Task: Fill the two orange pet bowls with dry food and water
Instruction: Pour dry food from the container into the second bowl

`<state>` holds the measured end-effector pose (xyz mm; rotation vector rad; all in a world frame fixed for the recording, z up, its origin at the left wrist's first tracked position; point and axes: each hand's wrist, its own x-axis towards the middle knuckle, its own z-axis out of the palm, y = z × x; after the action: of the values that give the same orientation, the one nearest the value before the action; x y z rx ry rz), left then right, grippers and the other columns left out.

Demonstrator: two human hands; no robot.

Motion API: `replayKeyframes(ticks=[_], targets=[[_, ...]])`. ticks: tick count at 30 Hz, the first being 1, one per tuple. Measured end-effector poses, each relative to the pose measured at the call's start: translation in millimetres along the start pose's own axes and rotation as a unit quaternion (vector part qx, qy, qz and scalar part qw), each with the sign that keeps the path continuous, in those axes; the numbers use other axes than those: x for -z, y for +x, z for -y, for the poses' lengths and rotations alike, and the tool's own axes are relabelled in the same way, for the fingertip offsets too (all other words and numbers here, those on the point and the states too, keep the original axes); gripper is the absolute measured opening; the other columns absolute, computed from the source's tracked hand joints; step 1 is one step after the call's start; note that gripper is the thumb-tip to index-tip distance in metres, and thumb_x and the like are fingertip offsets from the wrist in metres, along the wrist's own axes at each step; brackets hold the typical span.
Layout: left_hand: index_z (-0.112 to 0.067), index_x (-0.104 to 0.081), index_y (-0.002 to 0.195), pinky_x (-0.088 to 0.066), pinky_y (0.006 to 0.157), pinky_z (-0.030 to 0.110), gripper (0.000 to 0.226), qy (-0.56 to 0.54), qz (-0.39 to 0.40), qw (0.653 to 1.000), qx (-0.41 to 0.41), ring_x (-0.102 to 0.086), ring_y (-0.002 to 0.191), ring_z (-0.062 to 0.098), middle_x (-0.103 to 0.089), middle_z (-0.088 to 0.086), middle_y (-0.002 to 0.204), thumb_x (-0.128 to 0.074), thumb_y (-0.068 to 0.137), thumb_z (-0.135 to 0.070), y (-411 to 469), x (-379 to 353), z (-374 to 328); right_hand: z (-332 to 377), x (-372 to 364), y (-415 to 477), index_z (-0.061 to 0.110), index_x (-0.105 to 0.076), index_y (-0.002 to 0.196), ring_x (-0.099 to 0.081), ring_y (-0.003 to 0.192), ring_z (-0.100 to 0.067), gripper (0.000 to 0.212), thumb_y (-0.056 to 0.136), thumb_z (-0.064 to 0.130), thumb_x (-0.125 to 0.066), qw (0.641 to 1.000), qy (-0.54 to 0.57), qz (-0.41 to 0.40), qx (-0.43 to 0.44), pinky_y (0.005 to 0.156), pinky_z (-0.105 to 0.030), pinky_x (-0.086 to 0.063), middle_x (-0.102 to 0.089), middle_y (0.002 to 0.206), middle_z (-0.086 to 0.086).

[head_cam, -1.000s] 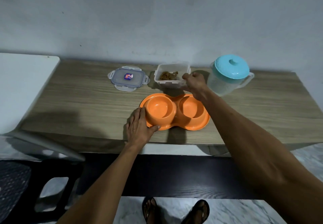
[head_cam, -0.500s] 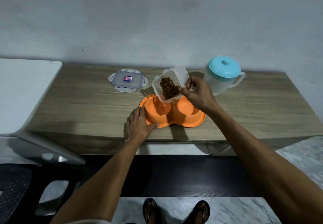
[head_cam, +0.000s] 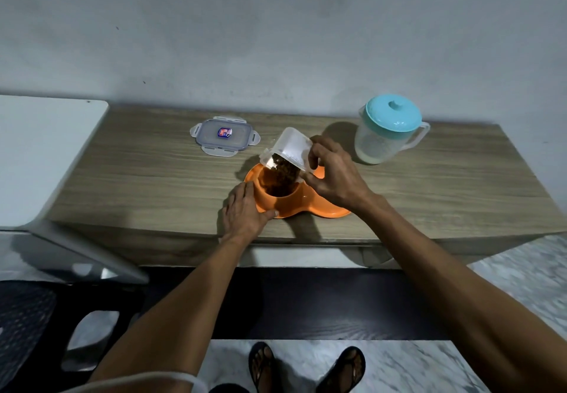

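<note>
Nearest the camera, a pair of sandals [head_cam: 343, 368]. Up on the wooden table [head_cam: 138, 184], the left hand [head_cam: 244, 214] lies flat with straight fingers, pressed against the left end of the orange double bowl [head_cam: 310, 207]. Its thumb runs along the near rim and it's gripping nothing. Just past it, the right hand [head_cam: 336, 174] has fingers and thumb curled round a clear container [head_cam: 290, 148], tipped mouth-down right above the left cup, with dry food [head_cam: 280, 177] tumbling in. The right cup is mostly hidden under that hand. Further back, left of the grip, the lid [head_cam: 224, 136] lies flat. Back right, well apart, stands a pitcher [head_cam: 385, 134] with a teal top.
</note>
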<state>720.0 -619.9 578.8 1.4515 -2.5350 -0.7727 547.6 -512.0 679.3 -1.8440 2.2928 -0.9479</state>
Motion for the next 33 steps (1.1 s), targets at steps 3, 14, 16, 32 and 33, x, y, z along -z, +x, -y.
replayKeyframes(ticks=[3,14,16,32,33], targets=[[-0.020,-0.022,0.153,-0.027,0.117,0.048,0.103,0.007,0.001,1.000,0.002,-0.024,0.146,0.027,-0.024,0.006,0.159,-0.075,0.072,-0.056,0.1,0.1,-0.9,1.5,-1.2,-0.9,0.023,-0.042,0.082,-0.050,0.117,-0.028,0.034,0.080,0.016,-0.075,1.000,-0.021,0.020,0.006,0.088,-0.027,-0.038,-0.055,0.130,-0.010],[-0.021,-0.026,0.151,-0.034,0.112,0.051,0.098,0.008,0.000,1.000,-0.003,-0.032,0.141,0.030,-0.033,0.006,0.153,-0.075,0.073,-0.054,0.2,0.6,-0.7,1.9,-0.7,-0.6,0.015,-0.046,0.085,-0.047,0.129,-0.032,0.033,0.076,0.013,-0.078,0.995,-0.069,0.056,0.046,0.096,-0.028,-0.036,-0.051,0.140,-0.013],[-0.021,-0.027,0.150,-0.034,0.111,0.051,0.096,0.007,-0.001,1.000,-0.004,-0.033,0.141,0.030,-0.034,0.006,0.152,-0.075,0.073,-0.053,-0.4,0.9,-0.6,3.4,-1.3,-1.5,0.013,-0.047,0.083,-0.048,0.128,-0.034,0.032,0.076,0.011,-0.078,0.995,-0.070,0.051,0.054,0.096,-0.030,-0.038,-0.053,0.139,-0.014],[-0.022,-0.026,0.151,-0.033,0.112,0.051,0.097,0.004,0.003,1.000,0.004,-0.031,0.142,0.030,-0.032,0.006,0.153,-0.075,0.073,-0.053,0.8,0.4,-1.6,5.0,-4.2,-3.2,0.020,-0.039,0.082,-0.046,0.132,-0.033,0.039,0.076,0.008,-0.075,0.995,-0.056,0.061,0.057,0.103,-0.038,-0.042,-0.052,0.141,-0.015],[-0.022,-0.026,0.151,-0.032,0.113,0.051,0.097,0.004,0.004,1.000,0.003,-0.030,0.143,0.030,-0.032,0.006,0.154,-0.075,0.073,-0.053,0.8,0.2,-1.5,5.1,-3.9,-2.9,0.020,-0.039,0.082,-0.046,0.132,-0.033,0.038,0.076,0.007,-0.075,0.995,-0.055,0.062,0.056,0.103,-0.038,-0.042,-0.051,0.141,-0.015]])
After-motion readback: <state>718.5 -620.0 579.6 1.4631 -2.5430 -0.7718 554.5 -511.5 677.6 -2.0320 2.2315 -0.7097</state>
